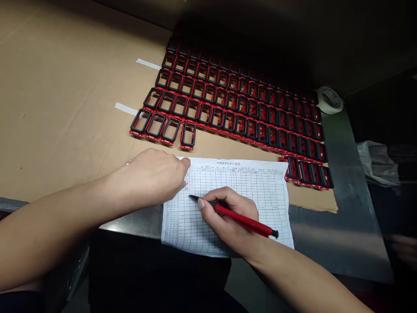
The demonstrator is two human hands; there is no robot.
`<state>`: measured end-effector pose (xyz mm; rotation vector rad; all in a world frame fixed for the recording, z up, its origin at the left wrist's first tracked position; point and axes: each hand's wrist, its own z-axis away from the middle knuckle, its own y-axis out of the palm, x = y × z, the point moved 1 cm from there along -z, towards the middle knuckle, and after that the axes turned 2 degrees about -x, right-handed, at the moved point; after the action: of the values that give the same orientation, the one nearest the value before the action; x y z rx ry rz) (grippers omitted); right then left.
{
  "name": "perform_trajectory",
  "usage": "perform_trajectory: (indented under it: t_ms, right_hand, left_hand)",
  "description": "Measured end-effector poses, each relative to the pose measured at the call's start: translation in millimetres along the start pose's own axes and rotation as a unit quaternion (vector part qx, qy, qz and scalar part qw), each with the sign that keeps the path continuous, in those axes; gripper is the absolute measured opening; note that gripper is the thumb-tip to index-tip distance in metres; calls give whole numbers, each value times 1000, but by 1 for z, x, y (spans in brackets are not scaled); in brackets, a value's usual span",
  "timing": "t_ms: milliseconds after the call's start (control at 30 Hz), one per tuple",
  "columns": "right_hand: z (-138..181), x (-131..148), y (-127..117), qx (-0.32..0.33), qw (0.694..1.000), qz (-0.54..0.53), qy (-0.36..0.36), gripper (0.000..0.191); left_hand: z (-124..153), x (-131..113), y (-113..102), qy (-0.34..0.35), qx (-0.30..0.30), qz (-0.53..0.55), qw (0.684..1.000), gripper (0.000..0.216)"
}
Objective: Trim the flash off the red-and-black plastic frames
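Form sheet (254, 191) lies flat at the near edge of the metal table (352, 234). Its top edge overlaps the cardboard (65, 95), just below the rows of red-and-black frames (228, 100). Judged handling: thin paper, light and limp, easily slid or creased. Hold it down by flat pressure near a corner, not by pinching.

Left hand (153, 176): fingers curled in, gripping nothing, resting on the sheet's upper left part.

Right hand (228, 217): closed in a writing grip around the red pen (244, 219), heel on the sheet.

Pen: stiff and light, its tip at the grid; contact cannot be confirmed.
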<state>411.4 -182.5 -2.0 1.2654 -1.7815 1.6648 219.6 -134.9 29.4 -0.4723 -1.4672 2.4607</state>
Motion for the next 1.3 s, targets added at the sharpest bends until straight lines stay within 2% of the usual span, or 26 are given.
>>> perform_trajectory:
  t_ms: [567, 933, 1133, 1300]
  right_hand:
    - [0, -2, 2, 9, 1000, 5, -27, 7]
    - [1, -4, 3, 14, 999, 3, -35, 7]
    - [2, -5, 3, 16, 999, 8, -31, 7]
    - [1, -5, 3, 16, 999, 4, -37, 7]
  left_hand:
    - [0, -4, 5, 12, -50, -24, 998, 41]
    - [-1, -5, -2, -7, -3, -8, 1000, 43]
    - [-1, -4, -2, -10, 0, -5, 1000, 43]
    - [-1, -3, 2, 15, -26, -16, 999, 42]
